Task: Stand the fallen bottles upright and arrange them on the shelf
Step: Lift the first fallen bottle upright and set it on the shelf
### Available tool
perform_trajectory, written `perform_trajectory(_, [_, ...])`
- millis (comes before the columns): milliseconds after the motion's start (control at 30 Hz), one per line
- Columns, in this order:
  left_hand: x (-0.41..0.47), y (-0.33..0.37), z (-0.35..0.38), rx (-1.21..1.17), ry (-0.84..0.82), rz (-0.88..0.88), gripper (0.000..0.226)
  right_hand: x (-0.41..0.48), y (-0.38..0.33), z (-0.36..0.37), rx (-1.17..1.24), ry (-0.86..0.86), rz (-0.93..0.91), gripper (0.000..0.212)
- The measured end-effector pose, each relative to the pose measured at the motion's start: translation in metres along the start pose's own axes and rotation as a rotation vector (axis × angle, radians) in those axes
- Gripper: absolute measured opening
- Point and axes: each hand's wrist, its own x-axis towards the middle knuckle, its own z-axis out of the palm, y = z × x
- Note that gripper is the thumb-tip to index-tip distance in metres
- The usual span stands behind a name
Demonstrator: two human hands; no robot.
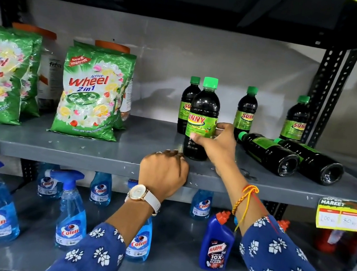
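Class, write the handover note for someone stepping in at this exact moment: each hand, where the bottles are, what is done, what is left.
Right hand: gripping the front upright bottle at its label, on the grey shelf.
Left hand: closed on the shelf's front edge, holding nothing.
Done: three more bottles stand behind.
Left: two fallen bottles lie at the right, bases toward the front; stand and line them up.

Grey metal shelving [79, 151], black perforated uprights [323, 91], pale wall [207, 54] behind
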Motion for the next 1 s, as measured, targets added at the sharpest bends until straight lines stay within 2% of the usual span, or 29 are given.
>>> perform_trajectory(100, [0.000,0.000,0.000,-0.007,-0.012,-0.004,0.028,0.002,0.001,-0.007,0.144,-0.164,0.049,0.046])
perform_trajectory(233, [0.000,-0.001,-0.002,-0.025,-0.025,0.000,0.028,0.000,0.001,-0.010,0.160,-0.239,0.029,0.035])
perform_trajectory(300, [0.001,-0.003,-0.001,-0.014,-0.042,0.017,0.029,-0.003,0.002,-0.009,0.161,-0.251,0.011,0.035])
perform_trajectory(333, [0.002,-0.004,0.000,0.001,-0.065,0.024,0.033,-0.004,0.003,-0.008,0.139,-0.237,-0.001,0.043])
perform_trajectory(433, [0.003,-0.007,0.002,0.039,-0.136,0.071,0.063,-0.003,0.004,-0.008,0.010,-0.149,0.006,0.067])
perform_trajectory(500, [0.006,-0.010,0.002,0.063,-0.209,0.089,0.088,-0.001,0.004,-0.010,-0.012,-0.145,0.016,0.065])
perform_trajectory(567, [0.009,-0.012,0.001,0.087,-0.310,0.068,0.102,-0.002,0.005,-0.011,-0.012,-0.159,0.021,0.061])
perform_trajectory(800, [0.012,-0.014,0.000,0.134,-0.435,0.060,0.104,-0.012,0.002,-0.013,-0.045,-0.165,-0.024,0.056])
perform_trajectory(900, [0.012,-0.012,-0.002,0.140,-0.450,0.051,0.106,-0.020,0.000,-0.016,-0.035,-0.156,-0.069,0.052])
perform_trajectory(1000, [0.011,-0.011,-0.003,0.131,-0.455,0.028,0.105,-0.027,0.002,-0.019,-0.019,-0.157,-0.103,0.057])
